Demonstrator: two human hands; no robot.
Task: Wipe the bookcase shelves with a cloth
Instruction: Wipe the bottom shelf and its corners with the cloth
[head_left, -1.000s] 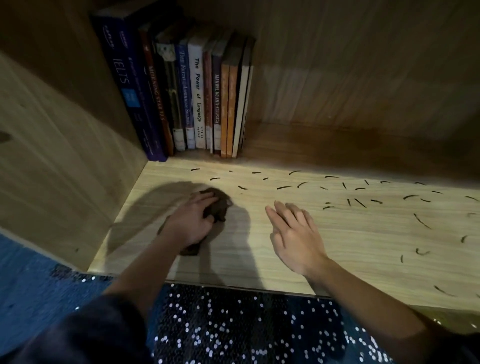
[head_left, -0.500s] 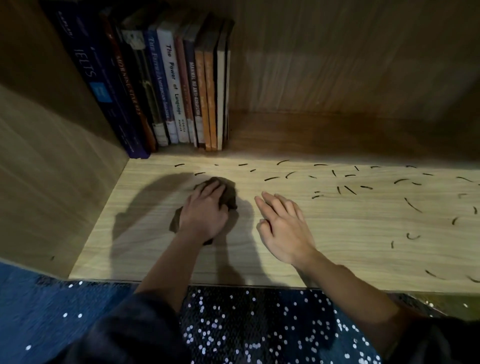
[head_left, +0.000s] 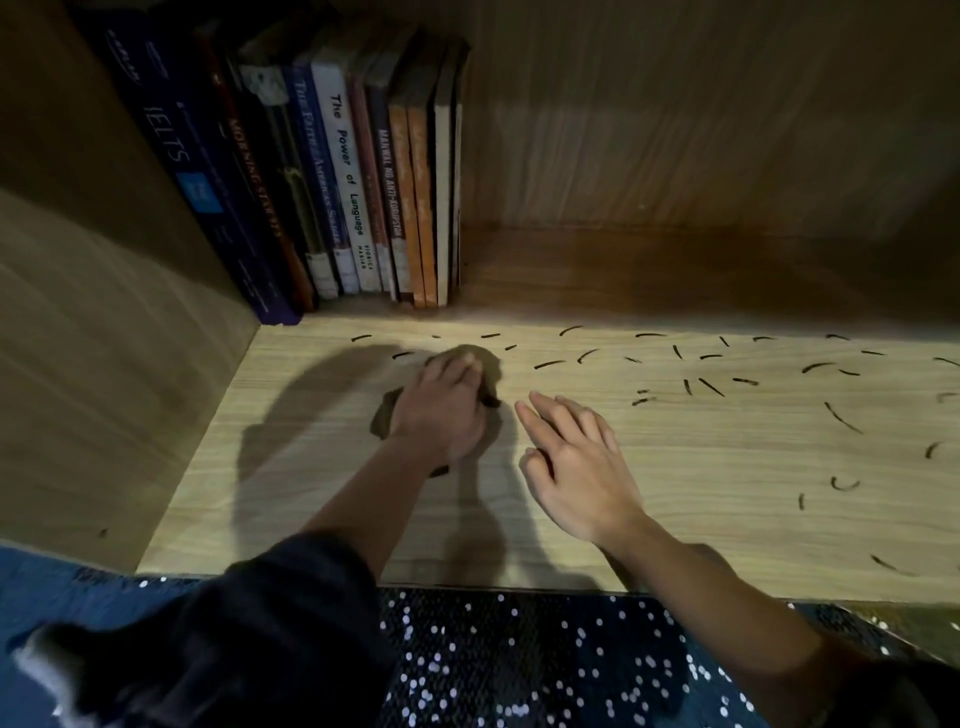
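Observation:
A light wooden shelf (head_left: 727, 467) of the bookcase lies in front of me. My left hand (head_left: 441, 410) presses a dark brown cloth (head_left: 485, 364) flat onto the shelf, left of centre; most of the cloth is hidden under the palm. My right hand (head_left: 576, 462) rests flat on the wood just to the right of it, fingers straight and pointing away from me, holding nothing. Several thin dark slivers (head_left: 706, 384) lie scattered over the shelf from the cloth out to the right edge.
A row of upright books (head_left: 353, 171) stands at the back left against the side panel (head_left: 104, 364). The back panel (head_left: 701, 114) closes the shelf behind. Below the front edge is a dark fabric with white dots (head_left: 519, 670).
My left hand has pushed the cloth to the right and a little farther back, closer to my right hand, which stayed flat in place. The view has shifted slightly.

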